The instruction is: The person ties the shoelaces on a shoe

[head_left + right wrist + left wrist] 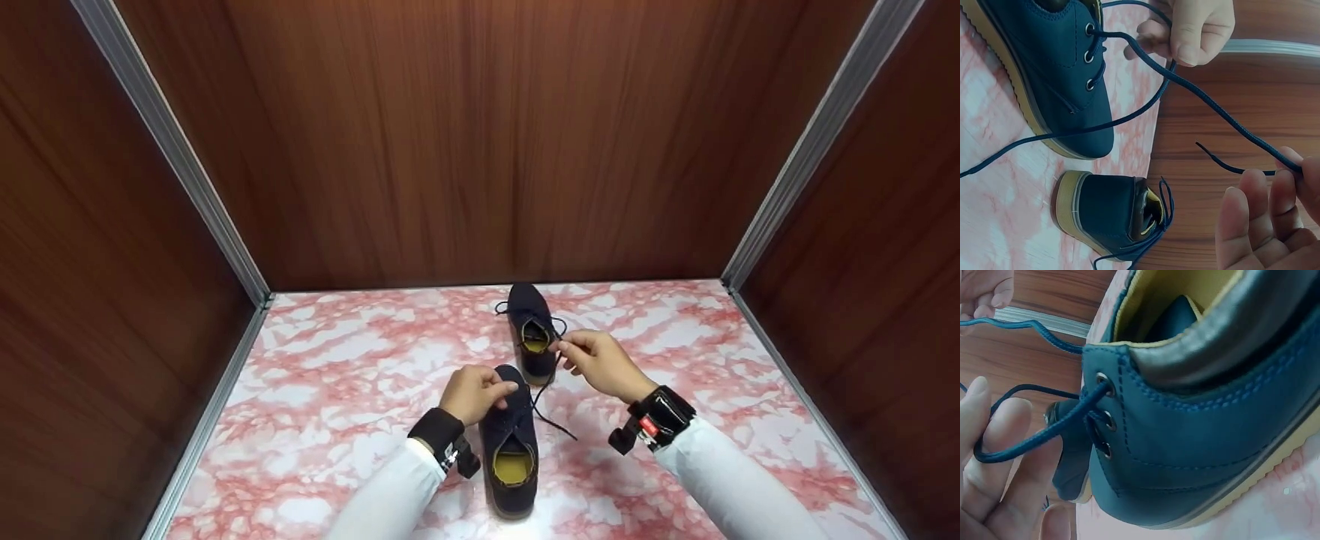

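Observation:
A dark blue lace-up shoe (493, 439) with a yellow lining stands on the surface, its toe pointing away from me. Over its toe end, my left hand (476, 394) pinches one part of its shoelace (1044, 437), which bends in a loop around the fingers. To the right and farther off, my right hand (604, 365) pinches the other lace end (1224, 115), drawn out from the top eyelet. A free length of lace (1078, 130) trails across the shoe's toe down to the surface. In the left wrist view, the metal eyelets (1107, 421) show clearly.
A matching shoe (527, 298) stands just beyond, its laces tied in a bow (1163, 211). Both rest on a red-and-white marbled surface (360, 349). Brown wood-grain panels (480, 150) with grey metal edging (187, 161) enclose the back and sides.

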The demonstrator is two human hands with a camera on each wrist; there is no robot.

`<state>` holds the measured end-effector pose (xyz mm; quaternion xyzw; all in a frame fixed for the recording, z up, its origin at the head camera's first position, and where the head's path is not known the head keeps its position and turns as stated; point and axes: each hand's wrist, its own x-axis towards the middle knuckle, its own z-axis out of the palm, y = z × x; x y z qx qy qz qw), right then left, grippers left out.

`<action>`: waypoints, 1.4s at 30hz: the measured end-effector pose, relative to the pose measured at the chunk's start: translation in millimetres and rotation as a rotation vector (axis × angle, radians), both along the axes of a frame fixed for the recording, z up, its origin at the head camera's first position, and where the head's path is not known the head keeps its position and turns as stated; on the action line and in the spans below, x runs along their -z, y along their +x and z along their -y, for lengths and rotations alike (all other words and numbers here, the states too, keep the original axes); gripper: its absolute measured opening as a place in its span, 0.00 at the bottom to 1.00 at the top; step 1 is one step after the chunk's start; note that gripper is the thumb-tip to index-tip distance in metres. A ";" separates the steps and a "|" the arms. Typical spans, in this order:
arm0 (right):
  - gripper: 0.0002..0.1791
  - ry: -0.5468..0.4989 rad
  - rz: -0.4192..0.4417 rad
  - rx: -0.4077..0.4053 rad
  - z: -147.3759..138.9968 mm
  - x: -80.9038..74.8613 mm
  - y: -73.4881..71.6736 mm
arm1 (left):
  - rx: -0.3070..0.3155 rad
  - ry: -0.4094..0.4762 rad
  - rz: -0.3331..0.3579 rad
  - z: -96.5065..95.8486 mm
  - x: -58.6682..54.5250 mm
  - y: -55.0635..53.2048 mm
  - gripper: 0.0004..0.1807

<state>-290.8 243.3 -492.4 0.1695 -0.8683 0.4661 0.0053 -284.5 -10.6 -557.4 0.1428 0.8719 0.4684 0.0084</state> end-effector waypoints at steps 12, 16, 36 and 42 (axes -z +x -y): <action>0.13 -0.027 0.023 -0.002 -1.0 -1.8 -4.0 | 0.133 0.057 0.200 16.5 -3.8 1.9 0.10; 0.13 -0.015 0.012 -0.008 0.1 -3.8 -5.7 | 0.155 0.034 0.174 19.0 -6.8 1.8 0.08; 0.11 0.138 -0.090 -0.058 20.9 -17.2 -19.9 | 0.167 0.021 0.091 -7.3 -1.2 -1.1 0.06; 0.09 0.255 -0.223 -0.110 30.8 -20.2 -26.2 | 0.160 -0.009 0.066 -10.0 0.9 -1.8 0.10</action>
